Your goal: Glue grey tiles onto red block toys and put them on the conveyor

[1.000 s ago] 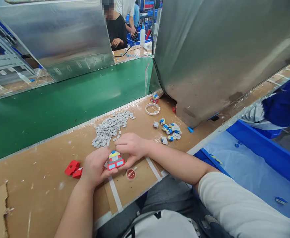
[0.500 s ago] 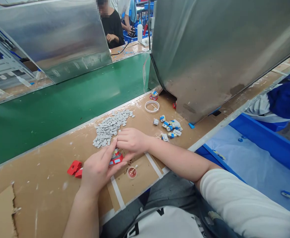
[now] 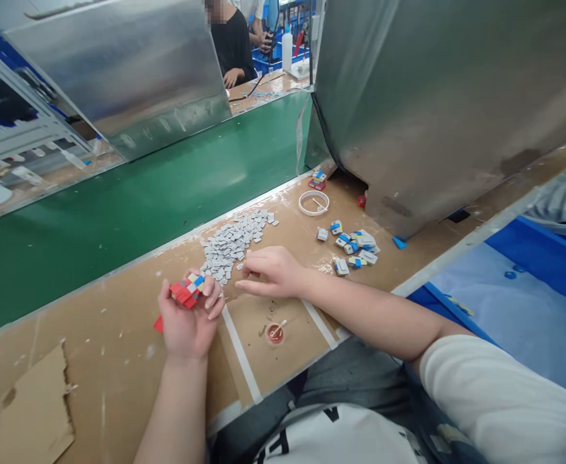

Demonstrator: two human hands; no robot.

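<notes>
The left hand (image 3: 189, 316) is holding a small red toy piece (image 3: 186, 290) with blue, yellow and grey parts, its fingers curled closed around it just above the brown worktable (image 3: 94, 361). The right hand (image 3: 273, 274) is resting on the table beside the near edge of a pile of small grey chips (image 3: 234, 241), its fingertips drawn narrowly together at the pile; whether a chip is sitting between them cannot be told. Below the right hand, a small red cap (image 3: 275, 332) with a thin stick in it is lying inside a taped rectangle. To the right, a cluster of blue and white parts (image 3: 353, 248) is lying near a white ring (image 3: 313, 202). A green conveyor belt (image 3: 118, 200) is running behind the table, between two metal housings. A torn cardboard sheet (image 3: 34, 412) is lying at the left. At the far end, another person (image 3: 234, 42) in a dark top is working.
</notes>
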